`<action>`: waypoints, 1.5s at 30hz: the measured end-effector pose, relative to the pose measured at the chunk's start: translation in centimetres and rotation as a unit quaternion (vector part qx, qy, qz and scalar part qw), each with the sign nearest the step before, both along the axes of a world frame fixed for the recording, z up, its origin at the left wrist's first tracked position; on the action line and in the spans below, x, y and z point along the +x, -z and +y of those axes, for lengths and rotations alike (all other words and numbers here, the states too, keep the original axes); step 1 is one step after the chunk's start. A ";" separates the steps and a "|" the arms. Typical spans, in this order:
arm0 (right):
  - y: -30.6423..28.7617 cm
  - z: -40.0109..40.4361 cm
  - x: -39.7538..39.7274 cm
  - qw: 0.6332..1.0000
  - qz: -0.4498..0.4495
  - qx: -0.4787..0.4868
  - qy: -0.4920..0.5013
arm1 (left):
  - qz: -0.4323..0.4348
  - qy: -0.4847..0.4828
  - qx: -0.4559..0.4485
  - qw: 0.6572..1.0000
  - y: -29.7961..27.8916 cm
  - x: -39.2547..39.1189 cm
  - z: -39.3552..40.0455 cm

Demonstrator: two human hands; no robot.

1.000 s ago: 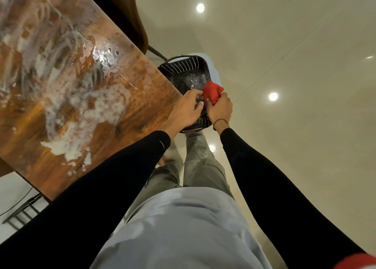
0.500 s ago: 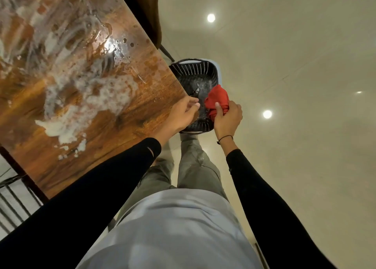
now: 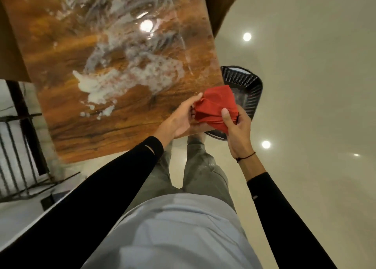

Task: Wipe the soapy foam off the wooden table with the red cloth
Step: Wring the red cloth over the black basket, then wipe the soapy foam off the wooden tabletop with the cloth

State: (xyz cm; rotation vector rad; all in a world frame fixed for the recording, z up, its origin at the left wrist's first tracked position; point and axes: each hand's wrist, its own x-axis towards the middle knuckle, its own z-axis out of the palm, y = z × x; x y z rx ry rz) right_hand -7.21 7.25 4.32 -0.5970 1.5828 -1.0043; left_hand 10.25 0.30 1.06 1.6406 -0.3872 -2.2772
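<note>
The wooden table (image 3: pixel 85 130) fills the upper left, and white soapy foam (image 3: pixel 114 79) is smeared across its middle and far part. Over the table's near right corner I hold the bunched red cloth (image 3: pixel 215 106) in both hands. My right hand (image 3: pixel 237 126) grips it from below with the thumb pressed on top. My left hand (image 3: pixel 181 118) pinches its left edge with the fingertips. The cloth hangs a little above the wood, clear of the foam.
A black slatted plastic basket (image 3: pixel 247 85) sits on the pale glossy floor just right of the table corner, partly hidden by the cloth. A dark metal chair frame (image 3: pixel 22 142) stands at the left. A brown chair back (image 3: pixel 219 2) is beyond the table.
Both hands lifted the cloth up out of the basket and left to the table corner. The cloth has spread wider, and my view swung left over the table.
</note>
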 end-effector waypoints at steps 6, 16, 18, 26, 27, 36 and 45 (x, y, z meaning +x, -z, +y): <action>1.3 -1.2 5.9 0.976 0.159 -0.004 -0.151 | -0.111 -0.070 -0.049 0.990 0.0 8.7 2.8; 4.7 -1.1 18.3 0.749 0.471 -0.069 -0.461 | -0.400 -0.162 -0.169 0.886 1.0 24.2 9.2; 5.5 -1.9 20.4 0.675 0.491 -0.161 -0.526 | -0.467 -0.260 -0.133 0.834 1.6 27.7 10.7; 11.4 -7.8 27.4 0.368 0.403 -0.370 -0.752 | -0.599 -0.323 -0.039 0.731 4.5 34.8 14.4; 12.1 -8.2 27.9 0.357 0.402 -0.382 -0.752 | -0.594 -0.342 -0.023 0.728 4.8 35.2 14.3; 13.4 -4.2 35.9 0.262 0.326 -0.466 -0.780 | -0.340 -0.593 0.040 0.729 6.7 39.1 16.2; 12.9 -2.8 49.9 0.272 0.347 -0.491 -0.751 | -0.188 -0.632 0.050 0.751 7.3 43.4 21.0</action>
